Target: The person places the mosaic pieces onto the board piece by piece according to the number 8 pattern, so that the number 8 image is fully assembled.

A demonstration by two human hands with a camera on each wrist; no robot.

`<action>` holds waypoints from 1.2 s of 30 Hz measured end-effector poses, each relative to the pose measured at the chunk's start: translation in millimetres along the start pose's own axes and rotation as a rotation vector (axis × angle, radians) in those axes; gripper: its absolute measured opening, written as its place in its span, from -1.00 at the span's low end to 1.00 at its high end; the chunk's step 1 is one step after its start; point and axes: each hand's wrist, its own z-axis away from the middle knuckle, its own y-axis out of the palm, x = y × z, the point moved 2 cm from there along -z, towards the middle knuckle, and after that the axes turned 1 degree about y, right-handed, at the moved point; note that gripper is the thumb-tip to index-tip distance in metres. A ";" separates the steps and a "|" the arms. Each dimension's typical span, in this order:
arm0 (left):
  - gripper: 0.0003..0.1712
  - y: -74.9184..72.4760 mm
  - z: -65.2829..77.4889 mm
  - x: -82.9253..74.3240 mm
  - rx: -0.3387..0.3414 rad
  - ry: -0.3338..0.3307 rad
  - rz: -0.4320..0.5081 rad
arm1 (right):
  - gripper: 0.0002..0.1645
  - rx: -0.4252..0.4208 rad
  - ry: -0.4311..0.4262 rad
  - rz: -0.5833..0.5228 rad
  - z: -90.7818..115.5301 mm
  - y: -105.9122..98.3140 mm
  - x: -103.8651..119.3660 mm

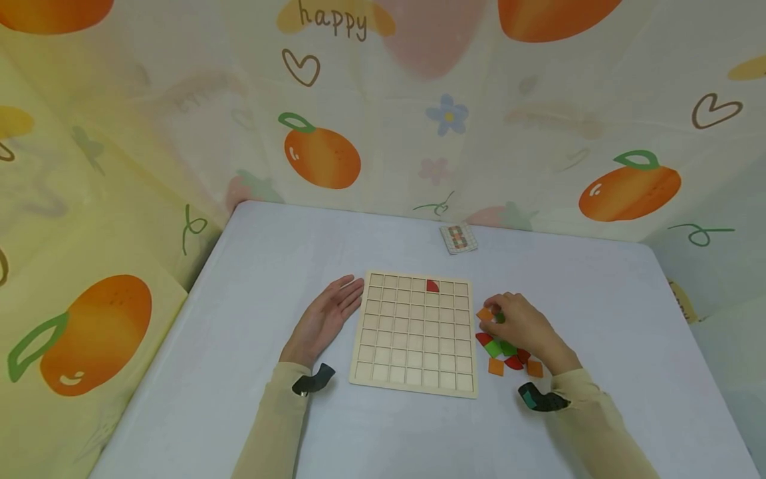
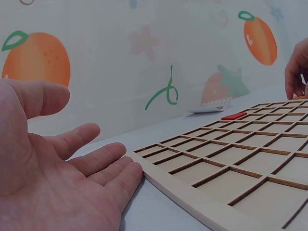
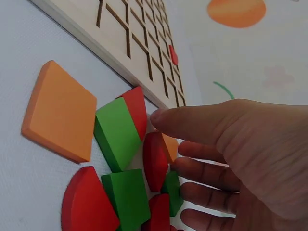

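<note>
When seen from the head view, orange four-sided tile (image 1: pixel 484 315) at the thumb and fingertips of the right hand (image 1: pixel 528 326), just right of the board; one corner toward the board, sides near equal, long axis impossible to tell with part hidden.

Right hand: thumb apart from the fingers, fingers bent and side by side; whether clamped on the tile, impossible to tell.

Under those fingers: green block (image 1: pixel 501 318), partly covered.

Nearer the person, in a loose heap: red quarter-round block (image 3: pixel 89 201), curved side toward the lower left in the right wrist view; green four-sided block (image 3: pixel 117 137), long axis slanting; red curved-edged piece (image 3: pixel 136 108) against it, beside the board; two orange square tiles (image 1: pixel 495 366) at the near side.

Left of the heap: pale wooden gridded board (image 1: pixel 414 342), holding a red quarter-round piece (image 1: pixel 431 287) in the farthest row, fifth cell from left, curve toward far right.

At the board's left edge: left hand (image 1: pixel 326 316), palm turned up, fingers extended, close together toward the tips, thumb apart.

Beyond the board: white printed cards (image 1: pixel 459 239).

Beneath all: white-covered table (image 1: pixel 239 319).

Behind: pale fabric backdrop (image 1: pixel 383 159) with printed oranges.
</note>
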 end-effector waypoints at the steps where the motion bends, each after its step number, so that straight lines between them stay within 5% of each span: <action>1: -0.37 -0.1 0.1 0.0 -0.001 -0.001 0.001 | -0.47 -0.006 0.001 0.008 -0.5 0.8 0.1; 9: -0.35 0.5 0.9 -0.4 0.008 0.005 -0.008 | -0.55 -0.020 -0.013 -0.011 -4.3 -1.3 -0.9; 20: -0.35 2.0 1.5 -0.8 0.005 -0.001 -0.004 | -0.58 -0.126 -0.073 -0.063 -10.1 -35.3 6.7; 36: -0.38 1.3 2.9 -1.5 0.011 0.002 0.001 | -0.58 -0.175 -0.200 -0.103 -42.9 -55.8 51.4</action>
